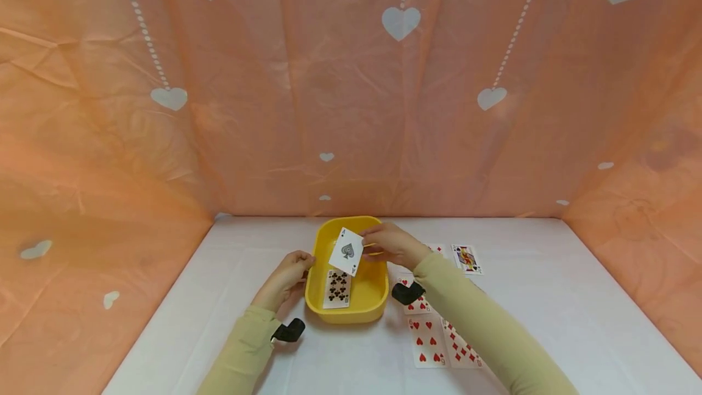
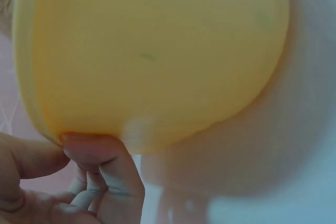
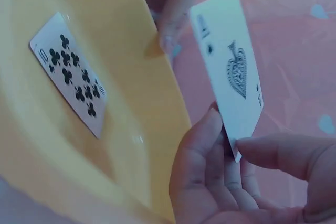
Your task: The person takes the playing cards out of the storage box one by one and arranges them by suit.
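My right hand point(image 1: 396, 244) pinches an ace of spades point(image 1: 347, 252) by one edge, over the yellow tub point(image 1: 368, 308). In the right wrist view the ace point(image 3: 236, 72) stands tilted between thumb and fingers, its face showing. Inside the tub, on its floor, lies a ten of clubs point(image 1: 337, 289). At the tub's left side my left hand point(image 1: 287, 276) grips the rim between thumb and forefinger. The left wrist view shows this pinch on the rim point(image 2: 42, 124) up close, with the tub's outer wall beyond it.
Right of the tub, partly under my right forearm, lie several face-up cards: a six of hearts point(image 1: 426, 341), a diamonds card point(image 1: 460, 349), a heart card point(image 1: 418, 306) and a black-suited face card point(image 1: 467, 259). An orange cloth with pale hearts point(image 1: 401, 22) rises around the white table point(image 1: 548, 297).
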Tool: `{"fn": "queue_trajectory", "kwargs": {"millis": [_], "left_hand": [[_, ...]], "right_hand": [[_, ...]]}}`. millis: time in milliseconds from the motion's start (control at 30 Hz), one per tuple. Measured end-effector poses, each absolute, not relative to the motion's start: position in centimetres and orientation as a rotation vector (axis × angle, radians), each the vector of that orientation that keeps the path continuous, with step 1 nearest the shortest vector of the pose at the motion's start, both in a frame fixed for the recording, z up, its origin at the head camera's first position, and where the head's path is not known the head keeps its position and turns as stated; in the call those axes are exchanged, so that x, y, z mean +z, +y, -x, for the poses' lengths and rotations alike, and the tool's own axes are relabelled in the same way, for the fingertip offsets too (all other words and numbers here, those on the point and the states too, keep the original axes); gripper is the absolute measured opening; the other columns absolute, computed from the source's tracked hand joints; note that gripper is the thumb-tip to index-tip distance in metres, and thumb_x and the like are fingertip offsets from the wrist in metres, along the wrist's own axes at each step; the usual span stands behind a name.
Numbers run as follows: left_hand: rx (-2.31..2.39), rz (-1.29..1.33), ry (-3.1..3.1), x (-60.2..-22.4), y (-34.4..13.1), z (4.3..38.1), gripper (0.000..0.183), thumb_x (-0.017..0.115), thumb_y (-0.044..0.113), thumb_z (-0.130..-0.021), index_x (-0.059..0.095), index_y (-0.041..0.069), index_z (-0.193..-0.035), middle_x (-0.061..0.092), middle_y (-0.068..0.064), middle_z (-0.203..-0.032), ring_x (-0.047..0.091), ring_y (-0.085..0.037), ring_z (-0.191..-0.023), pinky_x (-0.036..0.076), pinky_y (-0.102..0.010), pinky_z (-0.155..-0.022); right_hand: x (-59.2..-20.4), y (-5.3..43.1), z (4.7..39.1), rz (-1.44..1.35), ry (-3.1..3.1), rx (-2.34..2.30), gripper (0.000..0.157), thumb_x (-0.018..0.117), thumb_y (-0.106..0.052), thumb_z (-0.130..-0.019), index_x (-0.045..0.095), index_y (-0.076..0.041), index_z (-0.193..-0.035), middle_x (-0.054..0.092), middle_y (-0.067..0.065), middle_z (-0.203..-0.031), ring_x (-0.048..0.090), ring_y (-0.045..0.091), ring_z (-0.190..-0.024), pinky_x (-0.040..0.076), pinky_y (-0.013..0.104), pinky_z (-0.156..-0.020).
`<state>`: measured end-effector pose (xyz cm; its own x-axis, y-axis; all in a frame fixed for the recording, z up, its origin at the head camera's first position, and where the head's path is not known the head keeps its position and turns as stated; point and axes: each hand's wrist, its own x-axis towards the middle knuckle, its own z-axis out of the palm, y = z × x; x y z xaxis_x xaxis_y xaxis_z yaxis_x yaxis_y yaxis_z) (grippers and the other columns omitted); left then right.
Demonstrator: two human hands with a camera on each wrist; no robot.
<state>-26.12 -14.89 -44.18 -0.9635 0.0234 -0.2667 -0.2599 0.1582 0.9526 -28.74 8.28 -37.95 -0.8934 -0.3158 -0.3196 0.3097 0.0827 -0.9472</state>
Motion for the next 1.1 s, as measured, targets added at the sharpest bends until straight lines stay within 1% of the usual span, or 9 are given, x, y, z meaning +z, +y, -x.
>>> {"fn": "queue_trajectory", "kwargs": {"millis": [133, 300, 400, 533, 700, 800, 900, 1000, 1100], "left_hand": [[1.902, 0.219, 2.206, -44.0, -14.7, 26.1, 0.019, 0.050, 0.012, -0.100, 0.050, -0.006, -0.107, 0.053, -0.012, -0.091, 0.052, -0.017, -0.071, 0.046, -0.027, -0.061], [1.896, 0.230, 2.211, -43.9, -14.5, 26.2, 0.019, 0.050, 0.012, -0.100, 0.050, -0.005, -0.108, 0.053, -0.012, -0.091, 0.052, -0.017, -0.072, 0.047, -0.027, -0.061], [1.887, 0.230, 2.212, -43.9, -14.5, 26.1, 0.020, 0.050, 0.012, -0.100, 0.050, -0.005, -0.108, 0.054, -0.012, -0.091, 0.052, -0.017, -0.072, 0.047, -0.028, -0.061], [1.865, 0.231, 2.233, -44.0, -14.6, 26.1, 0.023, 0.049, 0.013, -0.100, 0.050, -0.007, -0.111, 0.055, -0.013, -0.093, 0.052, -0.018, -0.073, 0.047, -0.028, -0.061], [1.875, 0.218, 2.227, -43.9, -14.7, 26.0, 0.025, 0.049, 0.013, -0.100, 0.048, -0.008, -0.114, 0.055, -0.015, -0.094, 0.053, -0.017, -0.072, 0.046, -0.027, -0.061], [1.885, 0.218, 2.216, -44.0, -14.6, 26.0, 0.024, 0.049, 0.013, -0.100, 0.049, -0.008, -0.113, 0.055, -0.014, -0.092, 0.053, -0.016, -0.070, 0.046, -0.026, -0.060], [1.886, 0.226, 2.217, -44.1, -14.6, 26.0, 0.023, 0.049, 0.012, -0.100, 0.049, -0.008, -0.112, 0.055, -0.013, -0.091, 0.053, -0.016, -0.070, 0.046, -0.026, -0.059], [1.880, 0.224, 2.220, -44.2, -14.5, 26.1, 0.024, 0.049, 0.012, -0.100, 0.049, -0.008, -0.112, 0.055, -0.014, -0.091, 0.053, -0.016, -0.070, 0.046, -0.026, -0.059], [1.875, 0.218, 2.219, -44.1, -14.5, 26.1, 0.025, 0.049, 0.013, -0.100, 0.049, -0.008, -0.113, 0.055, -0.014, -0.091, 0.052, -0.016, -0.070, 0.046, -0.026, -0.059]], "right_hand": [[-37.2, 10.6, 28.4, 0.095, 1.920, -1.889, 0.037, 0.054, 0.003, -0.091, 0.048, 0.009, -0.127, 0.056, 0.012, -0.096, 0.058, 0.021, -0.081, 0.049, 0.043, -0.089], [-36.7, 13.7, 28.0, 0.186, 1.956, -1.874, 0.036, 0.053, 0.001, -0.092, 0.047, 0.007, -0.127, 0.058, 0.010, -0.098, 0.057, 0.019, -0.083, 0.047, 0.045, -0.090], [-36.7, 15.6, 27.8, 0.177, 1.971, -1.878, 0.035, 0.052, 0.002, -0.092, 0.047, 0.006, -0.127, 0.058, 0.011, -0.100, 0.056, 0.021, -0.085, 0.049, 0.044, -0.087], [-37.0, 18.3, 27.3, 0.140, 1.954, -1.924, 0.036, 0.052, 0.002, -0.093, 0.043, 0.007, -0.128, 0.056, 0.011, -0.098, 0.055, 0.023, -0.088, 0.051, 0.038, -0.079], [-38.0, 22.8, 26.5, 0.101, 1.946, -1.970, 0.037, 0.051, 0.001, -0.094, 0.039, 0.009, -0.128, 0.058, 0.008, -0.100, 0.058, 0.019, -0.089, 0.051, 0.033, -0.075], [-38.8, 25.6, 25.9, 0.075, 1.919, -2.003, 0.029, 0.051, 0.000, -0.095, 0.045, 0.007, -0.122, 0.061, 0.006, -0.099, 0.059, 0.016, -0.088, 0.051, 0.032, -0.075], [-39.7, 28.0, 25.4, 0.049, 1.874, -2.045, 0.018, 0.052, 0.001, -0.095, 0.055, -0.001, -0.112, 0.064, 0.004, -0.096, 0.061, 0.014, -0.087, 0.052, 0.031, -0.076], [-40.6, 30.0, 25.0, 0.028, 1.856, -2.073, 0.016, 0.053, 0.002, -0.094, 0.061, -0.007, -0.105, 0.065, 0.002, -0.095, 0.063, 0.013, -0.087, 0.052, 0.030, -0.077], [-41.7, 31.6, 24.7, -0.006, 1.861, -2.067, 0.017, 0.055, 0.001, -0.094, 0.063, -0.009, -0.104, 0.066, 0.002, -0.096, 0.063, 0.013, -0.087, 0.052, 0.029, -0.077]]}}
